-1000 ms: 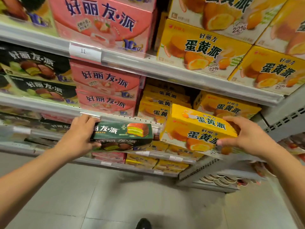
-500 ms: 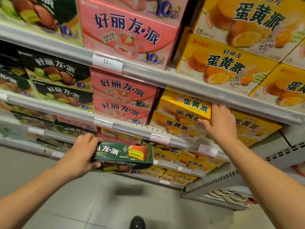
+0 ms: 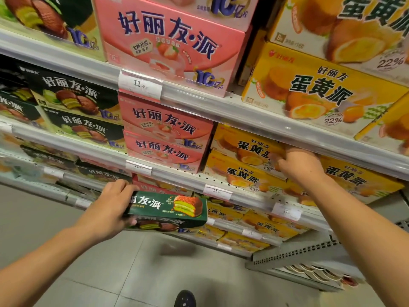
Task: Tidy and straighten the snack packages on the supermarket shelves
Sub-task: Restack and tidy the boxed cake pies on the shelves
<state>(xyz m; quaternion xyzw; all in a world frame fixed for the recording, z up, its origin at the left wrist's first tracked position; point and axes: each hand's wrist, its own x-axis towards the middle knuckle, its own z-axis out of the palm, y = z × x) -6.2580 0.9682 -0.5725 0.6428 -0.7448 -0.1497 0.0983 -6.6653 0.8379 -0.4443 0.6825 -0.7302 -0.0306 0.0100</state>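
Head view, left hand [image 3: 108,209] grip around green box [image 3: 168,210], right hand [image 3: 298,165] fingertips hidden against yellow box [image 3: 247,147], grip unclear.

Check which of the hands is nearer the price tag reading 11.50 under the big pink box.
Left. The left hand sits below the price tag; the right hand is far off right.

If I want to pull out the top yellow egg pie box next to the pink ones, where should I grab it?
Grab the top yellow box by its front edge, coming straight from the aisle. It lies flat on another yellow box, pink boxes crowd its left side, and the shelf rail sits close above, so only the front looks free. The right hand is at its right front corner.
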